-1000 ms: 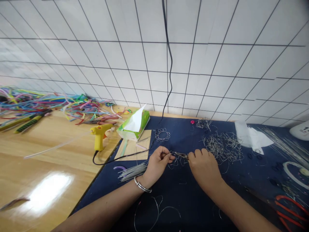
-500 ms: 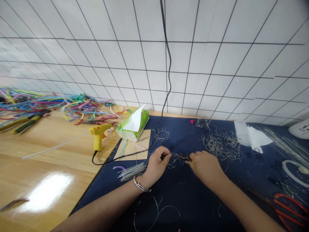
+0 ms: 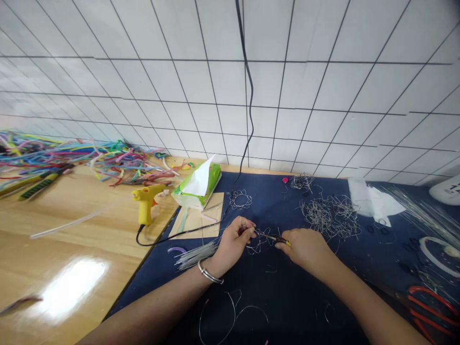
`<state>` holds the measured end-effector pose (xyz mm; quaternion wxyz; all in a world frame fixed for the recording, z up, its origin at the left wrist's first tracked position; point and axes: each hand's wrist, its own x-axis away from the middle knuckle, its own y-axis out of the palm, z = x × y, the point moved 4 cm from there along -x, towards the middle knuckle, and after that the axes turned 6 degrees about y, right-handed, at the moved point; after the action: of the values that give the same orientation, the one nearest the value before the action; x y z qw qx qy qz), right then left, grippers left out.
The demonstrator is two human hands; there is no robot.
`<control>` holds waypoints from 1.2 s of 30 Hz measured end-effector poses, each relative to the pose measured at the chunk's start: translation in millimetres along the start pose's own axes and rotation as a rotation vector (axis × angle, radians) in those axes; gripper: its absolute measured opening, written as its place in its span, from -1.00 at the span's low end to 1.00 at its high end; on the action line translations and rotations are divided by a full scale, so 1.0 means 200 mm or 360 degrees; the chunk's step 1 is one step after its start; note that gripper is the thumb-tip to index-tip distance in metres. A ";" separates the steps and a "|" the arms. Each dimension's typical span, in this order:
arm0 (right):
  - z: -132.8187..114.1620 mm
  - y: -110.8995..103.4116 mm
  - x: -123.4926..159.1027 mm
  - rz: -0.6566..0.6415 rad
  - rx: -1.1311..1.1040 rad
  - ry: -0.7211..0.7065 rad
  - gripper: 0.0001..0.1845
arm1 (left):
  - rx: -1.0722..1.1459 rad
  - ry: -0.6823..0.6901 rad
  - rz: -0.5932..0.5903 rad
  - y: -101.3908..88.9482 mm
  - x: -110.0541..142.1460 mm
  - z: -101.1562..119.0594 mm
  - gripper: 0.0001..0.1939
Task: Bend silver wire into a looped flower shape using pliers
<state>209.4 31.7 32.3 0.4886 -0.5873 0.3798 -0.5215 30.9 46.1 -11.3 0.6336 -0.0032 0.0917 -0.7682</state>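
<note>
Left hand point(image 3: 233, 242) partly hides the wire bundle point(image 3: 196, 255) beside a beige board point(image 3: 194, 221).

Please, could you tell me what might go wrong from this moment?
The pliers in the right hand reach close to the left hand; a slip might pinch or scratch it. The thin looped wire by the pliers could bend out of shape if pulled hard. The black cord runs from the yellow glue gun near the left hand, so a snag might drag the glue gun.
</note>
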 end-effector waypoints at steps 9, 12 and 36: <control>0.03 0.00 -0.01 0.0140 0.0015 0.0059 -0.69 | 0.0067 -0.0101 -0.0078 0.01 0.00 0.00 -0.87; 0.04 0.00 0.00 0.0142 -0.0025 0.0041 -0.67 | 0.0075 -0.0077 -0.0076 0.01 0.00 0.00 -0.87; -0.05 0.03 0.05 0.0449 0.0159 -0.0011 -0.80 | 0.0172 -0.0066 -0.0228 0.03 0.01 0.01 -0.88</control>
<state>201.2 19.0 29.5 0.5870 -0.5049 0.4304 -0.4640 37.2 41.9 -9.7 0.5781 0.0086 0.0365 -0.8151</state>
